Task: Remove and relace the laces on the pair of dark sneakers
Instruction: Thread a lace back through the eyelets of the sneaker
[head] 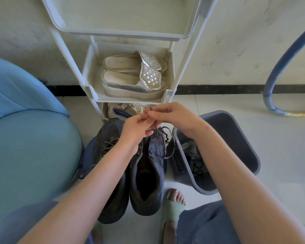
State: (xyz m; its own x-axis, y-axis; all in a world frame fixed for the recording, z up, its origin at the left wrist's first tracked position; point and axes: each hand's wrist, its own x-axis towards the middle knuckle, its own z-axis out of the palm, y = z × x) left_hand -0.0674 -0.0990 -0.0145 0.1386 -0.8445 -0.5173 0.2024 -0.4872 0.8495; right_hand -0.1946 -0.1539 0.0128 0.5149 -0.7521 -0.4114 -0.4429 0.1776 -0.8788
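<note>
Two dark sneakers stand side by side on the floor, toes pointing away from me. The right sneaker [148, 175] gapes open, most of its eyelets bare, with a dark lace [169, 147] trailing off its right side. The left sneaker [107, 143] still carries its lace and is partly hidden under my left forearm. Both hands meet above the toe of the right sneaker. My left hand [137, 129] and my right hand [172, 117] each pinch the lace, which runs from my fingers down to the front eyelets.
A white plastic shoe rack [90, 88] stands against the wall just ahead, holding silver platform sandals [135, 76]. A grey bin [239, 138] with dark items lies to the right. A blue-green cushion [32, 155] is at left. My foot in a green slide [174, 206] is beside the sneakers.
</note>
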